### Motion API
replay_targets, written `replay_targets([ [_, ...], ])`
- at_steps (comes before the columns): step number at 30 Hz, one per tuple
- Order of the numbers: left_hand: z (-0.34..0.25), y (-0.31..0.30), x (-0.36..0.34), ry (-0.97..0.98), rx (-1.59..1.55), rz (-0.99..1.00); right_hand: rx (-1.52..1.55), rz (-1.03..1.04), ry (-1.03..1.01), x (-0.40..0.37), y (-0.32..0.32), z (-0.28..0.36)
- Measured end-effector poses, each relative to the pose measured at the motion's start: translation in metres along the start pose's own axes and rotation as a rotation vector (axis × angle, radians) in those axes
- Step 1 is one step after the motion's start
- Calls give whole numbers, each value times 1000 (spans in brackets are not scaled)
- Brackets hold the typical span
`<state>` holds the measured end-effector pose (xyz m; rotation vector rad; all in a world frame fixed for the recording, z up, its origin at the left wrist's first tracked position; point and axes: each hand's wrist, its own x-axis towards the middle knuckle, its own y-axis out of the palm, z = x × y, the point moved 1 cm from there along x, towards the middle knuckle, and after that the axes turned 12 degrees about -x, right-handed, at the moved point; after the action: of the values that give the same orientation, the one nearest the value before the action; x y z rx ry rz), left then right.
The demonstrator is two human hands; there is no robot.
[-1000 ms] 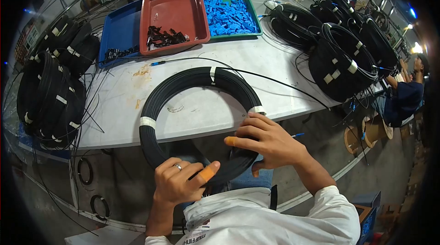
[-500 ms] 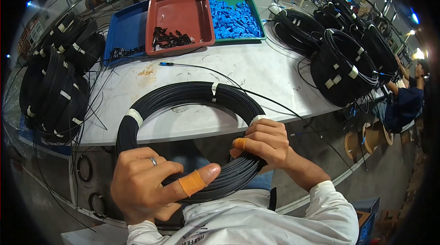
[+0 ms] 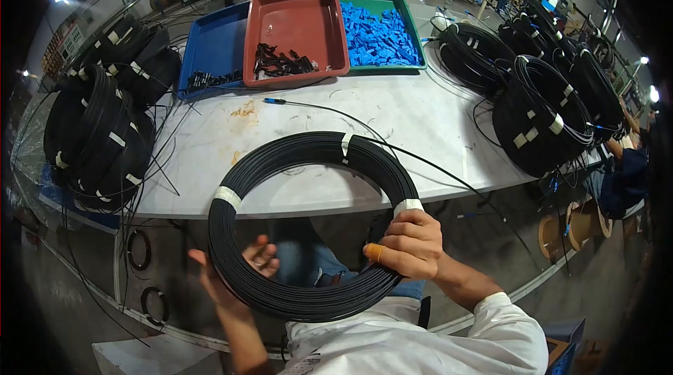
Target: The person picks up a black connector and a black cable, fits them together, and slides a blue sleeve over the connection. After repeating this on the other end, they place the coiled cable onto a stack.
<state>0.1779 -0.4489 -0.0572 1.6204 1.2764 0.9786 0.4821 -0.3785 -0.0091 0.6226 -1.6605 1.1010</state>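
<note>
A coil of black cable (image 3: 301, 298) is tilted over the front edge of the table, bound with white tape (image 3: 227, 197) at several spots. My right hand (image 3: 412, 243) is closed around its right side, just below one tape band; orange tape wraps the thumb. Behind the coil's left side is my left hand (image 3: 261, 257), palm up and fingers apart, the coil passing between thumb and fingers and hiding the palm. On the table, a loose cable end with a blue connector (image 3: 275, 101) lies beyond the coil.
Blue (image 3: 210, 38), red (image 3: 298, 24) and green (image 3: 419, 45) trays stand at the back, holding small black and blue parts. Stacked cable coils flank the table at left (image 3: 91, 137) and right (image 3: 533, 123). A person (image 3: 624, 172) is at far right.
My left hand has moved from in front of the coil's lower left to behind and under it, its fingers opening. My right hand keeps its hold. The view has shifted slightly.
</note>
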Motion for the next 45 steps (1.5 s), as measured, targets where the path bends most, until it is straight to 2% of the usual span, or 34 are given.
replay_targets([
  [1,9,11,9,0,-5,-7,-10,16,7,-1,-1,3],
  [3,15,23,22,256,-440,-161,3,123,-3,-7,-7,6],
  [4,8,15,27,116,-903,-29,12,128,-10,-9,-12,10],
  [6,6,6,36,149,-909,141,39,462,30,-12,-17,17],
  [7,8,13,36,139,-904,151,210,744,153,2,-30,14],
  [8,14,25,34,198,-791,198,195,734,150,3,-38,6],
  [10,22,57,29,247,-687,256,547,588,540,1,-56,-9],
  [12,23,103,18,280,-197,381,447,318,867,-15,-66,-32],
  [14,24,136,9,260,-29,459,1040,194,1521,-5,-87,-53],
  [15,20,144,1,264,-33,469,1094,192,1681,12,-88,-50],
  [16,17,151,-6,189,76,477,1088,190,1668,21,-85,-56],
  [17,15,159,-13,111,188,483,1155,340,1661,28,-81,-61],
  [18,14,168,-23,42,118,442,1221,486,1649,31,-76,-62],
  [19,13,170,-36,-9,122,432,1265,507,1660,33,-65,-59],
  [21,5,171,-48,-56,140,432,1444,278,1724,47,-56,-62],
  [22,-1,171,-52,-11,351,558,1503,152,1770,57,-56,-64],
  [23,-8,169,-56,39,563,678,1517,211,1664,62,-61,-64],
  [24,-14,166,-60,90,776,792,1522,219,1653,68,-60,-60],
  [26,-22,155,-66,192,1200,1000,1362,226,1513,85,-60,-48],
  [27,-18,131,-63,-71,962,1060,1331,227,1456,104,-66,-36],
  [28,-19,140,-65,-74,962,1057,1394,105,1471,123,-70,-22],
  [30,-21,168,-63,-167,1248,1245,1394,158,1569,143,-75,-15],
  [31,-20,172,-65,-139,1327,1267,1281,130,1571,149,-73,-12],
  [32,-20,173,-67,-126,1337,1276,1310,139,1352,148,-74,-10],
  [34,-20,174,-74,-12,1487,1333,1358,59,1339,148,-66,-15],
  [36,-18,174,-82,34,1574,1364,1304,161,1309,163,-77,-5],
  [37,-13,171,-85,119,1653,1392,1281,144,1278,175,-81,3],
  [38,-6,167,-89,207,1728,1413,1114,221,1271,193,-85,13],
  [40,5,164,-93,275,1757,1370,1032,267,1131,211,-90,20],
  [42,10,169,-90,481,1909,1479,967,345,957,231,-95,25],
  [44,16,170,-91,519,1926,1445,919,423,834,243,-94,20],
  [45,19,171,-91,547,1941,1416,921,425,837,244,-94,14],
])
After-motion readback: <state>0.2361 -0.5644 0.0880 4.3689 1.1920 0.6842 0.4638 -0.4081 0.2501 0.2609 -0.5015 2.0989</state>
